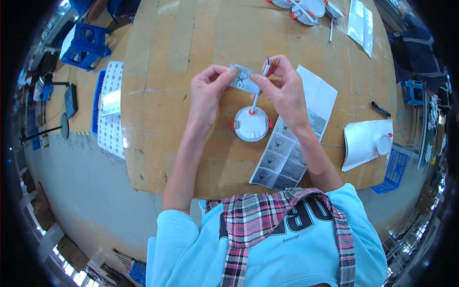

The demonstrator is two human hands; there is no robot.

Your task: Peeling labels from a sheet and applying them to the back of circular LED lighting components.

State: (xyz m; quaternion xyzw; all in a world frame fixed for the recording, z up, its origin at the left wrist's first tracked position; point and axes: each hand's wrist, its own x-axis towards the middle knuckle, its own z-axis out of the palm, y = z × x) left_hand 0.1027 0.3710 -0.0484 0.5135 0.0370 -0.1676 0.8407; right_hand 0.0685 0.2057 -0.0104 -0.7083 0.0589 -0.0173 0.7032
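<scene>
A small silver-grey printed label (pixel 242 81) is stretched between my two hands above the table. My left hand (pixel 208 91) pinches its left end between thumb and fingertips. At its right end, my right hand (pixel 285 91) has closed thumb and fingers on the label, beside a white cable (pixel 255 100). Whether the label touches the cable is hard to make out. The cable runs down to a round white downlight (pixel 250 126) with red-and-metal side clips, lying on the table below my hands. Under my right forearm lies a sheet of similar labels (pixel 272 160).
More white downlights (pixel 310 10) with cables lie at the far edge, near a clear plastic bag (pixel 360 27). To the right are a black marker (pixel 381 109) and white sheets (pixel 358 143) with another downlight (pixel 384 144). A perforated white tray (pixel 113 129) stands left of the table (pixel 162 162).
</scene>
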